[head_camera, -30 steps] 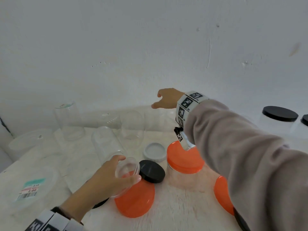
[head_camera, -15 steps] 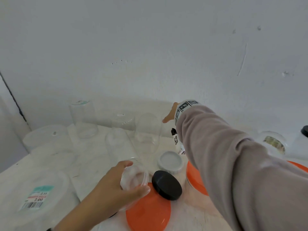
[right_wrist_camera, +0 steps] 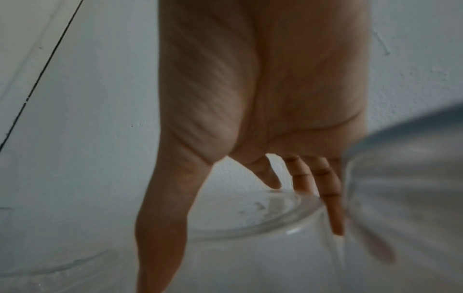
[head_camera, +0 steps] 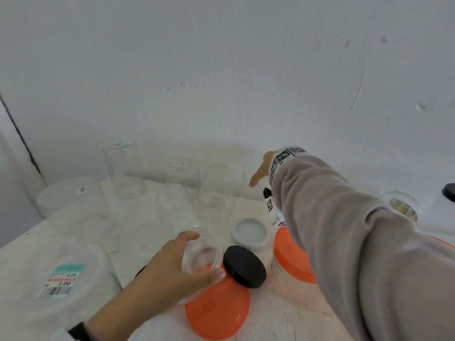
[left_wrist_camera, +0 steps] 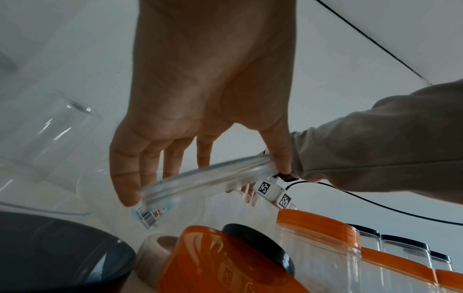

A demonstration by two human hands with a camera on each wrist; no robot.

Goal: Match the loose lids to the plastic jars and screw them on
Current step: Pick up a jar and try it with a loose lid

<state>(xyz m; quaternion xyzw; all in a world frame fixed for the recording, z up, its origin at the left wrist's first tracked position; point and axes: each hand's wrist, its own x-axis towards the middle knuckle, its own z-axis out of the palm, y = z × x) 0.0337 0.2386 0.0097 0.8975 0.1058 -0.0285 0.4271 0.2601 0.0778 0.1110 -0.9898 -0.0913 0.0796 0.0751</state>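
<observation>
Two hands: both over the white table [head_camera: 283, 313], among clear jars and loose lids.
Left hand [head_camera: 170, 269]: fingers and thumb curled round a small clear lid [head_camera: 202, 254], held tilted just above the loose orange lid [head_camera: 216, 313].
Right hand [head_camera: 261, 172]: stretched toward the wall, fingers straight and spread, tips at the rim of a clear jar [right_wrist_camera: 250, 222] (whether they press it I cannot tell); it holds nothing.
Black lid [head_camera: 245, 265]: resting partly on the loose orange lid, beside the clear lid.
White lid [head_camera: 251, 233]: flat on the table, behind the black lid.
Capped jar [left_wrist_camera: 323, 243]: orange top, under the right sleeve [head_camera: 357, 242].
Open jars [head_camera: 216, 190]: standing upright near the wall.
</observation>
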